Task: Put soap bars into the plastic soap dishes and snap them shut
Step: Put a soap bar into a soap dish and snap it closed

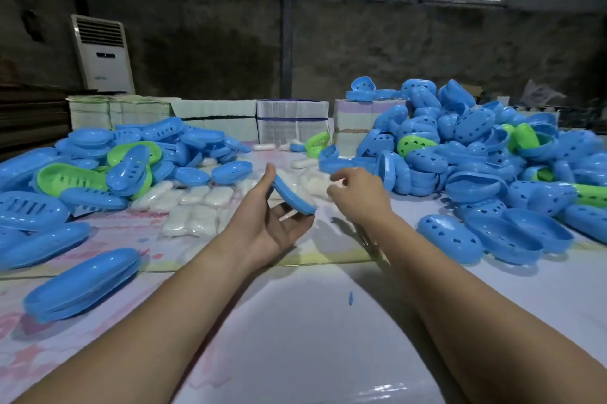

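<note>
My left hand [267, 223] holds a blue soap dish half [293, 196] tilted on edge between thumb and fingertips, a white soap bar lying in it. My right hand [356, 195] hovers just right of the dish with fingers loosely curled; whether it holds anything cannot be told. White wrapped soap bars [197, 206] lie on the table beyond my left hand. A closed blue soap dish [82, 285] rests at the near left.
A pile of blue and green slotted dish halves [98, 170] fills the left side. A larger heap of blue and green halves with holes [476, 154] covers the right. Stacked paper bundles [292, 121] line the table's far edge. A white floor air conditioner [103, 53] stands behind.
</note>
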